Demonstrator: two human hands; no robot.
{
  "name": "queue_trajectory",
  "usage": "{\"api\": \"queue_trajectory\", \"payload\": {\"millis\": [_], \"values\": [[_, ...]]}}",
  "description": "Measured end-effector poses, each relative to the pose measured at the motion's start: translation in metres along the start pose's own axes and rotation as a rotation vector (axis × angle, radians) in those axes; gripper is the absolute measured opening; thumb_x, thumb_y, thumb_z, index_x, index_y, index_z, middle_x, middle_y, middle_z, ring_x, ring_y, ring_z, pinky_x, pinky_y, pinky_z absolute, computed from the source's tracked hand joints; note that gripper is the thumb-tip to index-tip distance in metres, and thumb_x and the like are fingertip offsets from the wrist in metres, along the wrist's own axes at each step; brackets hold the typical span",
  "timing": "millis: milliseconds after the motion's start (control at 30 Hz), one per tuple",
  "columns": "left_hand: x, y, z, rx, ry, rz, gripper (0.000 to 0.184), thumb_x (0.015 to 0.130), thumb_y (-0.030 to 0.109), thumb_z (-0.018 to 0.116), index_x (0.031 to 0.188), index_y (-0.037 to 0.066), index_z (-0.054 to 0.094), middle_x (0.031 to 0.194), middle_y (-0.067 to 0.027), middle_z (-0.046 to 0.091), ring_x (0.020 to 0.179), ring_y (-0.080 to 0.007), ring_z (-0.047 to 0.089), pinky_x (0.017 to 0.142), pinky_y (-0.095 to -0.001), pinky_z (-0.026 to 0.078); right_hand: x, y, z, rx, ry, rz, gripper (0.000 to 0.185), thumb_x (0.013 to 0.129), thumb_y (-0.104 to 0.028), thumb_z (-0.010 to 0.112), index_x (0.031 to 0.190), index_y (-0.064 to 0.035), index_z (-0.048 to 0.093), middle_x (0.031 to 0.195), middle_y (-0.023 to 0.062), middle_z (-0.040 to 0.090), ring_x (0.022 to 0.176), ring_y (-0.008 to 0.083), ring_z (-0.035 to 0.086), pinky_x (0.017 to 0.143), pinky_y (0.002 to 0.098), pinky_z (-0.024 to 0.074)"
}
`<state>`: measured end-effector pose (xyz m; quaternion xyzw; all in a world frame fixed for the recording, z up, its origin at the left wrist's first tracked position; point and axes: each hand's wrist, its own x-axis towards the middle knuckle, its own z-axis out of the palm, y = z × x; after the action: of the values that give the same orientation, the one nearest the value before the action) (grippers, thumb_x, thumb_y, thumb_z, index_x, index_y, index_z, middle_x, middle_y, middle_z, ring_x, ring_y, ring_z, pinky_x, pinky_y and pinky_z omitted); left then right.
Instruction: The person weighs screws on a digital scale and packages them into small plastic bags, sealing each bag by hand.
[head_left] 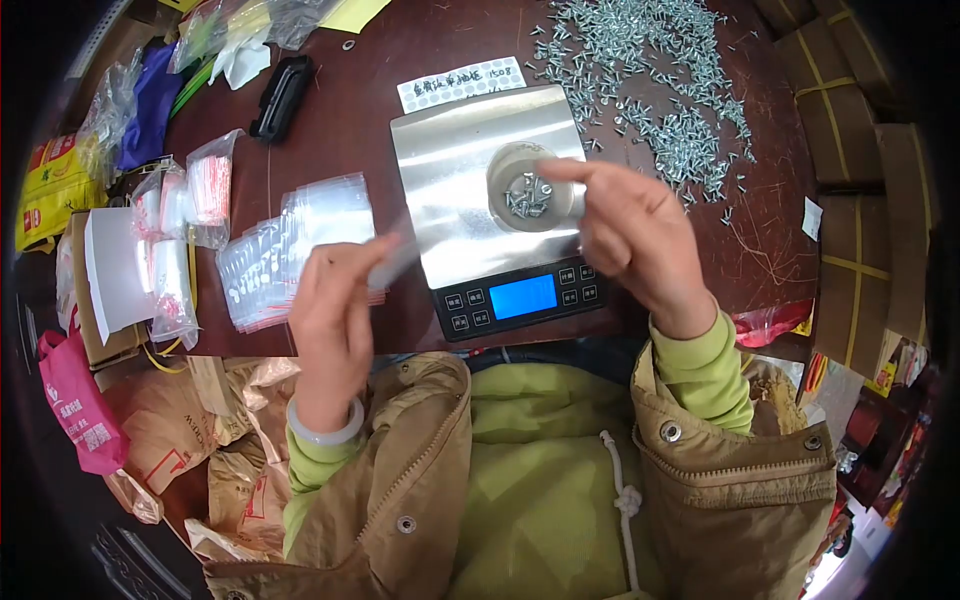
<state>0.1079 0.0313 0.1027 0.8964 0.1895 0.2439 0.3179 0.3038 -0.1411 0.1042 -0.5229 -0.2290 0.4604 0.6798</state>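
Observation:
My left hand (335,305) is closed, fingertips pinching a small clear zip bag (398,262), blurred beside the scale's left edge. A digital scale (455,200) with a steel plate and a lit blue display stands in front of me. On its plate rests a pale round cup (500,212) with several short screws (528,197) inside. My right hand (635,225) is at the cup's right side, index finger over the rim and the other fingers curled by its handle. Left of the scale lies a fanned stack of clear zip bags (300,235).
A large spread of loose screws (660,90) covers the table's far right. Behind the scale lies a handwritten label sheet (460,85). A black case (282,98) and bundled bags (210,185) lie at left. Cardboard boxes (850,270) line the right side.

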Motion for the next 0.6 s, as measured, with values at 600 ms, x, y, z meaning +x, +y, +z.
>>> {"api": "queue_trajectory", "payload": {"millis": [600], "values": [[0.013, 0.048, 0.022, -0.477, -0.127, 0.234, 0.011, 0.068, 0.003, 0.072, 0.076, 0.010, 0.068, 0.072, -0.0057, 0.054, 0.061, -0.0227, 0.054, 0.054, -0.0325, 0.043, -0.010, -0.003, 0.032, -0.418, -0.146, -0.360, 0.011, 0.089, -0.010, 0.062, 0.092, 0.0002, 0.065, 0.082, 0.0105, 0.066, 0.071, 0.0194, 0.065, 0.063, 0.0281, 0.0495]]}}
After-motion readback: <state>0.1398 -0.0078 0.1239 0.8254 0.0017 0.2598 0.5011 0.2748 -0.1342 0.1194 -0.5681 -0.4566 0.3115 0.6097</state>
